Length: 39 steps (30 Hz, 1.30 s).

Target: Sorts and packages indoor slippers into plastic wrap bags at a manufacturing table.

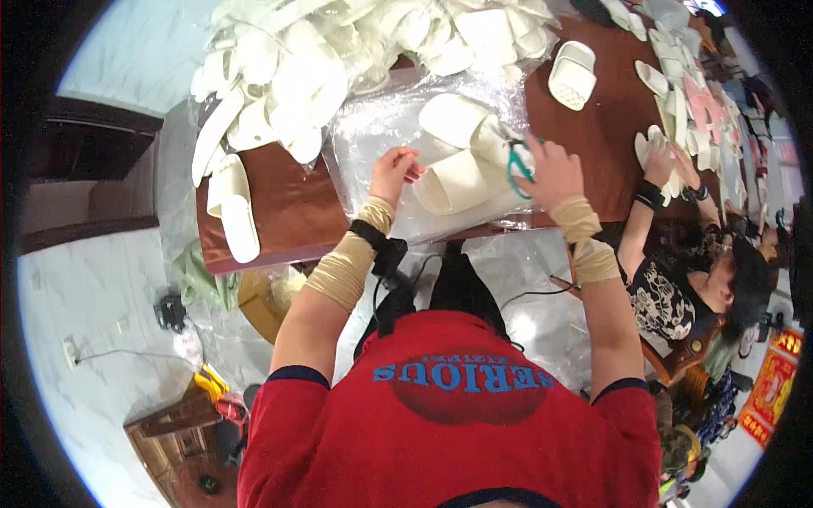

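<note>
A pair of cream slippers lies on a clear plastic sheet (360, 135) in front of me. The far slipper (453, 118) and the near slipper (450, 182) both have their wide straps to the left. Just left of the near slipper, my left hand (393, 173) hovers with loosely bent fingers a little apart; I see nothing in it. My right hand (555, 176) is closed on scissors with teal handles (517, 167). Their blades point away toward the slippers' right ends, where glare and plastic blur the details.
A heap of white slippers (292, 76) in clear wrapping covers the table's far left. Single slippers lie at the left edge (233, 207) and far right (572, 76) of the brown table (288, 203). To the right, a co-worker's hands (665, 161) handle more slippers.
</note>
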Each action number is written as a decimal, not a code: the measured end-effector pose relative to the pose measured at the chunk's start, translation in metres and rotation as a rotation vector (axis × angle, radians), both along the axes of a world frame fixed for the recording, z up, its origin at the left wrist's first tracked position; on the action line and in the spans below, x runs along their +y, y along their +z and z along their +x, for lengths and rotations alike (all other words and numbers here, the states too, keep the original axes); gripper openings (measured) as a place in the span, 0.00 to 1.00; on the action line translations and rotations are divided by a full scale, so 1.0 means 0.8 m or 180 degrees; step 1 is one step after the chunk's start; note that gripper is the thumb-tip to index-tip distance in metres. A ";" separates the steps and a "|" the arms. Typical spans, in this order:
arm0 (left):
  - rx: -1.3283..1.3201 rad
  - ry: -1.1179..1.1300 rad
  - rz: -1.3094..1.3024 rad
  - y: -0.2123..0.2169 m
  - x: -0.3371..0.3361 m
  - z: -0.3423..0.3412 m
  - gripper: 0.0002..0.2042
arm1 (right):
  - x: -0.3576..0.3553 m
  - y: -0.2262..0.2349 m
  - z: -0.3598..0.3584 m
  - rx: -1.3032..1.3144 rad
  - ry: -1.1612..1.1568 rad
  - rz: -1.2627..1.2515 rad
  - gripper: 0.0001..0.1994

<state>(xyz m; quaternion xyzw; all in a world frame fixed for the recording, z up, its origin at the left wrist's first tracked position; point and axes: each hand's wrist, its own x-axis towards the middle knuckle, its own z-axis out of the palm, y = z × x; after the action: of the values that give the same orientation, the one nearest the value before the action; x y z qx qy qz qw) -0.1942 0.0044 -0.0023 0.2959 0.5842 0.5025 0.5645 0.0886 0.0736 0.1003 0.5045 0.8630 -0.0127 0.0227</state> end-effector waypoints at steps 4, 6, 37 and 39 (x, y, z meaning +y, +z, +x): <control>-0.0075 0.0188 0.0179 0.003 -0.001 -0.003 0.07 | -0.008 0.014 -0.060 -0.0157 0.0757 0.0307 0.33; -0.0061 0.0208 0.0248 0.006 0.004 -0.003 0.07 | -0.001 0.012 -0.080 -0.0227 0.1043 0.0431 0.33; 0.0278 0.3343 0.0281 0.066 -0.368 -0.178 0.08 | 0.101 -0.089 0.073 0.1196 -0.0209 -0.0129 0.16; 0.0416 0.3668 0.0038 0.052 -0.420 -0.194 0.08 | 0.084 -0.084 0.062 0.1607 -0.0247 -0.0130 0.16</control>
<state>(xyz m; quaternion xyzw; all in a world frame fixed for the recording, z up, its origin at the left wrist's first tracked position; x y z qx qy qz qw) -0.3498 -0.3313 0.0390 -0.0362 0.6818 0.7127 0.1610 0.1380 0.1409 0.0332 0.5176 0.8209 -0.1566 -0.1839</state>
